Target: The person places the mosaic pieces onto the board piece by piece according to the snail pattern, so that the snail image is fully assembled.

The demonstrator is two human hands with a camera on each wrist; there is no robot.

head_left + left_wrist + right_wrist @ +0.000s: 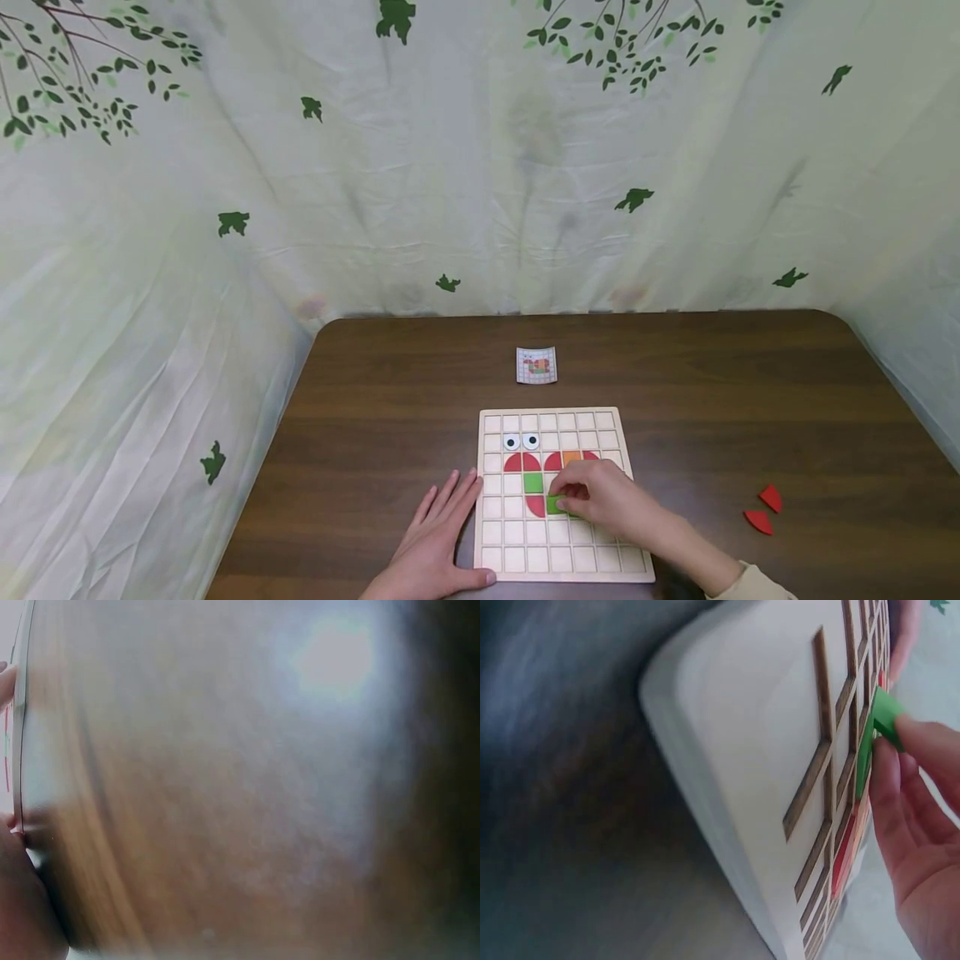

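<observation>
A pale wooden grid board lies on the brown table near its front edge. On it sit two eye tiles, red curved pieces, an orange square and a green square. My right hand pinches a second green square piece over a cell just below and right of the first. My left hand rests flat on the table against the board's left edge, thumb at the front corner. The left wrist view shows only blurred tabletop and the board's edge.
A small picture card lies behind the board. Two loose red curved pieces sit on the table at the right. A leaf-printed cloth hangs around the back and sides of the table.
</observation>
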